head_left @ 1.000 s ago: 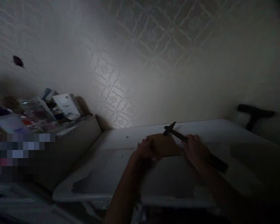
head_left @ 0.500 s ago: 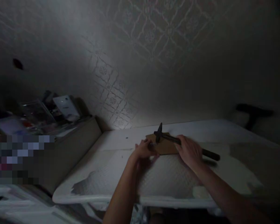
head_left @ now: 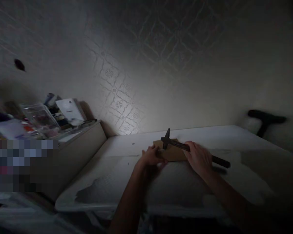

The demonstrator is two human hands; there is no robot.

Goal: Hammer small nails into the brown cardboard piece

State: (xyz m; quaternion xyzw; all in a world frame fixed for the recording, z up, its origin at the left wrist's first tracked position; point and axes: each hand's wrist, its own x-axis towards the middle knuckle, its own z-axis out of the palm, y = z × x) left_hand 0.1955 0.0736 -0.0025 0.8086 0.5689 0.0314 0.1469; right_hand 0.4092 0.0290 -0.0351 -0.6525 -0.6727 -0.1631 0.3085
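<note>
My right hand point(head_left: 199, 159) is wrapped round the dark handle of a hammer point(head_left: 177, 144). The hammer's head hangs over a flat brown board point(head_left: 177, 155), perhaps cardboard, lying on the white tabletop point(head_left: 127, 146). My left hand point(head_left: 150, 158) grips the board's left end, its fingers curled over the top and near the front edge. Close to those fingertips, below the hammer head, is a small pale spot too dim to make out. Whether the hammer touches the board I cannot tell.
A cabinet point(head_left: 80, 156) borders the table on the left, with a white box point(head_left: 69, 110) and a clear plastic case point(head_left: 40, 118) among clutter on top. At the right stands a dark T-shaped object point(head_left: 266, 120). A patterned wall point(head_left: 141, 65) rises behind the table.
Both hands, the hammer and the board keep nearly the same places. The light has shifted: the front of the table and my forearms are darker, while the cabinet clutter shows more clearly.
</note>
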